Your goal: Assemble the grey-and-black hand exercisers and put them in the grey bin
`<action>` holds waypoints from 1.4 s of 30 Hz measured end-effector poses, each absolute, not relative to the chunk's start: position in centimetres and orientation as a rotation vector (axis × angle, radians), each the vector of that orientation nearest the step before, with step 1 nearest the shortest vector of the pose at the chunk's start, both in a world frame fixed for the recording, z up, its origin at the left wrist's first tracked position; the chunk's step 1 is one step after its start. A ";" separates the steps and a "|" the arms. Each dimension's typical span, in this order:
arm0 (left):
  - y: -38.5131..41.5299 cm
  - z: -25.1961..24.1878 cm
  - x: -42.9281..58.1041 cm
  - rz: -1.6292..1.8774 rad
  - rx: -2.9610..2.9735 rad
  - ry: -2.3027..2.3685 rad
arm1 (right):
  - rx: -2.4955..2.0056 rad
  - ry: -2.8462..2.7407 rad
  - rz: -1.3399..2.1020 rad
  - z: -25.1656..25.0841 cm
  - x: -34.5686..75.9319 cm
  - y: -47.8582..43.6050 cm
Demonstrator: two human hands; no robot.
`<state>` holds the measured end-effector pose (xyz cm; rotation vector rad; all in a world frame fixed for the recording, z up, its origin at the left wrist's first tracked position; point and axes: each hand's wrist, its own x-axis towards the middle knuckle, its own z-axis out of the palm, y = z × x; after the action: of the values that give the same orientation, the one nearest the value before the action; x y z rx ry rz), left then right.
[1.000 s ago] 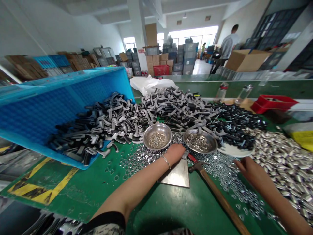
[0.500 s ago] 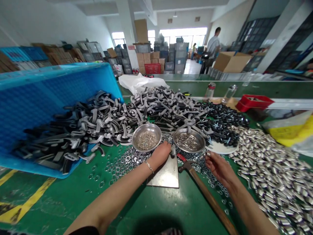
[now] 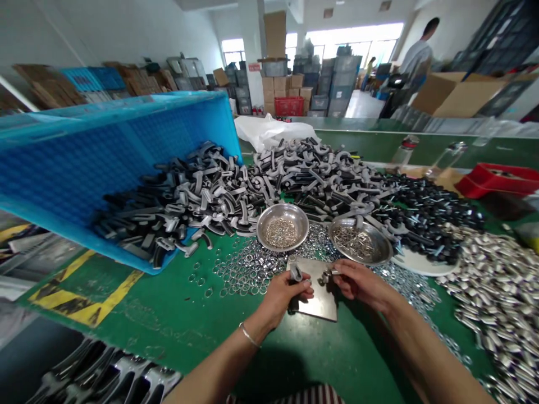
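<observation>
My left hand is closed around a grey-and-black handle, its grey end pointing up between thumb and fingers. Just to the right, my right hand pinches a small metal piece, too small to make out exactly. Both hands are over a flat metal plate on the green table. Beyond them stand a steel bowl of tiny metal parts and a second steel bowl of small pins. Loose metal rings lie left of the plate and around the bowls.
A tipped blue crate spills handles into a large pile. To the right are black parts with screws, a white plate beneath some, and shiny metal sleeves. A red bin and clear bottles stand behind. A person stands farther back.
The view has swung left. My left hand has drawn back from between the bowls with a handle, and my right hand has come in beside it over the plate. The hammer is no longer visible.
</observation>
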<state>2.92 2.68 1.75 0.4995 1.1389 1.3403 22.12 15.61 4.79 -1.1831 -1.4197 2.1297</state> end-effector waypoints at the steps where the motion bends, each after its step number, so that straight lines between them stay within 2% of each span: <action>1: 2.6 1.7 3.0 1.357 0.483 1.134 | -1.145 -1.379 2.194 4.6 21.5 15.4; 7: 2.4 1.6 3.0 1.458 0.482 1.189 | -1.018 -1.194 2.408 3.6 19.2 12.5; 13: 2.4 2.4 3.5 1.395 0.519 1.182 | -0.904 -1.226 2.441 4.2 18.8 10.7; 26: 1.9 2.2 4.0 1.380 0.638 1.183 | -0.931 -0.930 2.477 2.6 19.8 10.3; 34: 0.3 3.1 1.1 1.220 0.960 1.281 | -1.079 -1.590 1.927 4.1 22.0 9.5; 42: 0.3 3.2 2.9 1.210 0.982 1.536 | -1.164 -1.366 1.796 5.7 19.4 6.7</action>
<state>2.89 0.34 3.18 0.9819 1.5365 1.2096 19.42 6.74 5.66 -1.1638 -1.3659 1.7959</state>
